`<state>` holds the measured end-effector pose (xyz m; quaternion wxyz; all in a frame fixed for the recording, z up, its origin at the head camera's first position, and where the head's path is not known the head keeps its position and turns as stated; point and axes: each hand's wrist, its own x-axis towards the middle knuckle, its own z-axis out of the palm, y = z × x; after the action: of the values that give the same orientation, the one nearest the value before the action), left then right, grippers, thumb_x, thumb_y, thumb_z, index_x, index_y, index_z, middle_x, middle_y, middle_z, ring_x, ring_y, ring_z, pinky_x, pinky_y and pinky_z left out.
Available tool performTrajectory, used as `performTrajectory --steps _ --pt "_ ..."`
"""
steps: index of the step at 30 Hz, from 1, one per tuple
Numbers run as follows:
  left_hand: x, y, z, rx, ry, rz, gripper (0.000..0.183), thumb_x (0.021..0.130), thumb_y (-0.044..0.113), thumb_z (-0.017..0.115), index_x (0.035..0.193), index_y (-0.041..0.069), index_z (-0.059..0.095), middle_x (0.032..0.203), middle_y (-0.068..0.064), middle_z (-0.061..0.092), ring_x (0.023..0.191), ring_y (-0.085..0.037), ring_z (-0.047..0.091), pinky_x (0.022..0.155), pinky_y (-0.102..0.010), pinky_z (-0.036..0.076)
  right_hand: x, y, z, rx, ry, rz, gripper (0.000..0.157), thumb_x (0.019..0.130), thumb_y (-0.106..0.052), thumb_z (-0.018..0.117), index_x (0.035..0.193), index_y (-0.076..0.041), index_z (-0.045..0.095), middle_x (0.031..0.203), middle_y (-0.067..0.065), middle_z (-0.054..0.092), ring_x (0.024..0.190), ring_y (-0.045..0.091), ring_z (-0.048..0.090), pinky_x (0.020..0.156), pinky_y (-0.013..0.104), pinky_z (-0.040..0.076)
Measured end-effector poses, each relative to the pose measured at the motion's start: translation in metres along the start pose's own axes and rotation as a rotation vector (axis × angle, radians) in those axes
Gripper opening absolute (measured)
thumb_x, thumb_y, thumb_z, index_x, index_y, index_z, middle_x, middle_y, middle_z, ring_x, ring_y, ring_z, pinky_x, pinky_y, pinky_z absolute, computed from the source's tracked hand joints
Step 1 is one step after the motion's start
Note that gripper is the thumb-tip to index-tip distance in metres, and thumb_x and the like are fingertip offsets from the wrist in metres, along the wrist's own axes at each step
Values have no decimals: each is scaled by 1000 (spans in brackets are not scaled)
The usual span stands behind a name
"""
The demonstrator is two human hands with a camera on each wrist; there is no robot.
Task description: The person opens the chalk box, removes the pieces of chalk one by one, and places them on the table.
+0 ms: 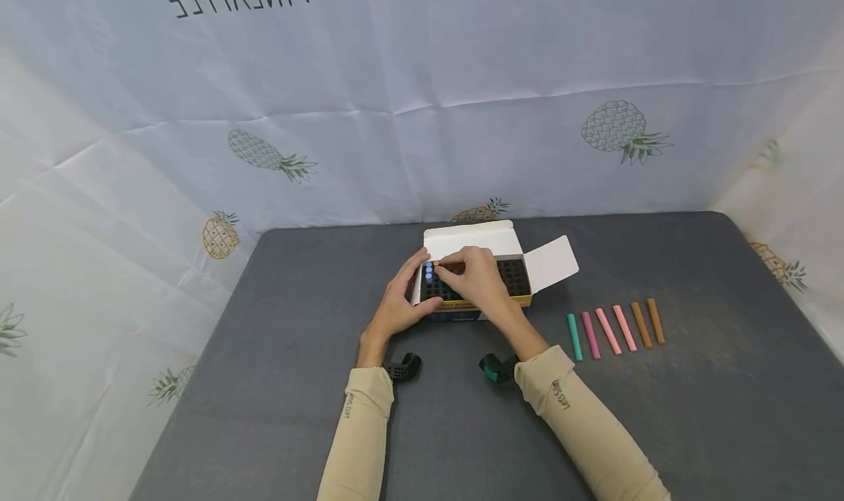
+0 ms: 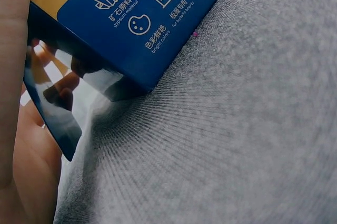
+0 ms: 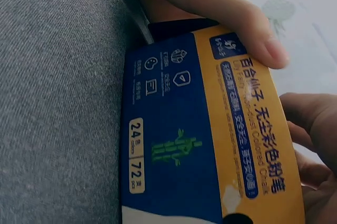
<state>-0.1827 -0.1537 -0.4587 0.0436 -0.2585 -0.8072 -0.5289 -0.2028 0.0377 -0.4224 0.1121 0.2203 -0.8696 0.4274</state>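
An open chalk box [image 1: 478, 312], blue and yellow with white lid flaps, stands on the table with a black slotted holder inside. My left hand [image 1: 398, 303] grips the box's left end, thumb over the front rim; in the left wrist view its fingers [image 2: 37, 155] lie behind a side flap [image 2: 52, 103]. Several blue chalk sticks [image 1: 428, 270] stand in the slots at the left end. Over the holder, my right hand [image 1: 478, 277] pinches an orange chalk stick [image 1: 436, 264] beside the blue ones, thumb and forefinger at its top. Most of that stick is hidden.
Right of the box lie loose chalk sticks in a row: a teal one [image 1: 574, 338], a magenta one [image 1: 590, 335], pink ones [image 1: 608, 331] and brown ones [image 1: 656, 321]. The right lid flap [image 1: 552, 264] juts outward. A pineapple-print cloth [image 1: 409, 157] hangs behind the grey table [image 1: 297, 413].
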Motion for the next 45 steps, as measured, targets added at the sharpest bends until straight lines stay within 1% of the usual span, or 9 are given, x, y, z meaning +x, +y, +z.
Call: performTrajectory --steps 4,11,15,20,24,27,32,39,45 --pt "1 0 0 -6 3 -1 79 92 22 77 155 -4 37 167 -25 27 155 -43 26 123 -64 29 1 -2 4 -28 21 26 17 91 -11 77 102 1 81 88 15 77 75 25 72 70 38 61" --pt "2 2 0 -8 3 2 79 91 18 77 155 -5 37 166 -26 27 155 -44 27 122 -64 30 4 -8 8 -77 26 89 15 92 -13 76 99 -1 82 88 13 80 75 24 74 69 38 61" --pt "2 2 0 -12 6 2 80 91 20 78 155 -5 37 166 -26 27 155 -44 27 122 -64 30 5 -9 9 -105 27 104 15 92 -13 76 97 -1 83 85 13 80 71 22 72 65 35 60" --pt "1 1 0 -21 4 2 80 91 20 78 155 -6 37 167 -27 26 154 -45 27 122 -65 30 7 -8 12 -121 32 96 13 92 -12 74 92 -3 83 78 12 78 57 15 64 52 25 47" --pt "0 0 0 -19 1 0 80 92 22 78 155 -5 36 167 -26 26 154 -44 27 122 -65 30 7 -8 14 -110 57 79 17 93 -10 72 81 -5 83 67 9 73 49 12 53 49 22 37" --pt "0 0 0 -18 4 -1 83 92 30 78 155 -5 36 166 -26 26 154 -45 28 121 -65 30 6 -7 15 -93 110 47 15 92 -8 71 84 -4 83 70 10 72 56 16 57 53 25 43" --pt "0 0 0 -9 11 2 89 91 42 77 155 -6 37 166 -27 27 154 -46 28 120 -67 30 7 -7 15 -60 206 1 14 91 -8 73 97 1 82 80 16 72 69 26 67 64 36 57" --pt "2 1 0 0 12 -15 81 91 25 78 156 -2 38 167 -24 28 155 -43 28 122 -65 30 7 -5 17 -21 187 -6 16 92 -8 73 101 4 81 83 18 71 71 28 69 65 39 59" --pt "1 1 0 4 11 -18 80 91 21 77 156 -1 37 167 -24 27 155 -43 27 122 -65 30 8 -4 16 0 194 -15 16 91 -8 76 99 5 81 84 19 73 73 29 69 67 40 60"
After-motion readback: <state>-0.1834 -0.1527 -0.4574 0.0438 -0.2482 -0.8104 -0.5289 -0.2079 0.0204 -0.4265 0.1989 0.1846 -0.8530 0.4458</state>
